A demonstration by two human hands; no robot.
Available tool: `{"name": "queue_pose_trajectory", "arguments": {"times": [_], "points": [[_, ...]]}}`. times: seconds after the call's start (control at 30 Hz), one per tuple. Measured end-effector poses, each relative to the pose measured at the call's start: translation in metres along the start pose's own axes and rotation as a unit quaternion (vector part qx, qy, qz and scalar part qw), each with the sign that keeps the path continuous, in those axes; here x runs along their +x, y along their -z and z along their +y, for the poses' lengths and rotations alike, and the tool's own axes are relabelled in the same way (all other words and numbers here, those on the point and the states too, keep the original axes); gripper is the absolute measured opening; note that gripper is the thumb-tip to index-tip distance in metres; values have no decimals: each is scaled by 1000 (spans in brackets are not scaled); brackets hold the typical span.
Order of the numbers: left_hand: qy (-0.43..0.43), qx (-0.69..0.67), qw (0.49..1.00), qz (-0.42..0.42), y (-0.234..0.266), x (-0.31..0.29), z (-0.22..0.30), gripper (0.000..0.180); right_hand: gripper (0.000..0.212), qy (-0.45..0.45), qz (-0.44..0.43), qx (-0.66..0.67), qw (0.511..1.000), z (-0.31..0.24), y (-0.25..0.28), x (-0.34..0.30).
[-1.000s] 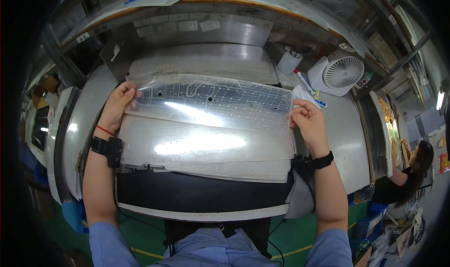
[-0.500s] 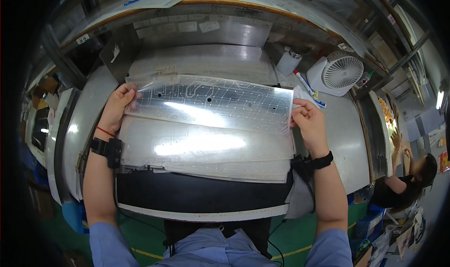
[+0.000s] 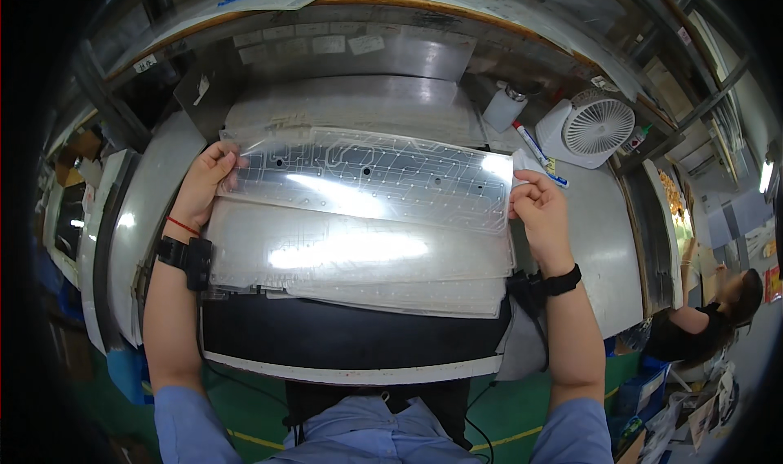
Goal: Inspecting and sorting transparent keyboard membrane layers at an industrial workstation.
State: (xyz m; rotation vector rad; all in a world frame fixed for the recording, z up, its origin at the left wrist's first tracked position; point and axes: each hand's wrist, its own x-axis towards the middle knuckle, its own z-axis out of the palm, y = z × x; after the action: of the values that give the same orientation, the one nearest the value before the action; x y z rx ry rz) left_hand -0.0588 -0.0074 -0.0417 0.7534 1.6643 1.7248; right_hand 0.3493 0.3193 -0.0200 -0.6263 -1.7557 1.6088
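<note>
A clear plastic film sheet [image 3: 391, 177], printed with fine silvery circuit lines and dots, is stretched out level between my two hands. My left hand [image 3: 214, 175] pinches its left end, thumb on top. At the right end, the thumb and fingers of my right hand [image 3: 538, 207] grip the edge. Below and nearer to me lies a stack of similar translucent sheets [image 3: 351, 248], with a bright light reflection on it. The stack's lower sheets stick out unevenly toward the front, over a black mat [image 3: 326, 325].
Past the sheet lies a metal plate [image 3: 351, 101]. At the back right stand a white fan [image 3: 591, 125], a white bottle [image 3: 506, 108] and markers [image 3: 530, 143]. A shelf edge [image 3: 408, 6] crosses above. To the far right is another person [image 3: 701, 325].
The held sheet has tilted slightly, and a new glare shows at its right end. Both hands keep their grip and have barely shifted.
</note>
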Motion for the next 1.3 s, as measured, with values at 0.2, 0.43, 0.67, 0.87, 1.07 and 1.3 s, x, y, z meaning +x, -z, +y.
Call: {"name": "queue_pose_trajectory", "arguments": {"times": [0.2,0.43,0.67,0.87,1.07,1.3], "points": [[13,-4,1000,4,1,0,0,13,29,-71,28,51,996,0,0,3],[0,-15,1000,6,-9,-9,11,25,22,-36,-25,-24,999,5,-8,1],[18,-83,996,4,-10,-5,9,25,14,-42,23,-57,997,7,-2,2],[-37,-120,991,-52,14,-4,3,21,18,-9,42,-15,999,-2,-4,0],[2,-102,994,45,-13,-8,20,19,21,0,39,27,999,22,20,4],[35,8,999,12,-4,-3,9,21,52,25,-10,-17,1000,-3,-14,-3]]}}
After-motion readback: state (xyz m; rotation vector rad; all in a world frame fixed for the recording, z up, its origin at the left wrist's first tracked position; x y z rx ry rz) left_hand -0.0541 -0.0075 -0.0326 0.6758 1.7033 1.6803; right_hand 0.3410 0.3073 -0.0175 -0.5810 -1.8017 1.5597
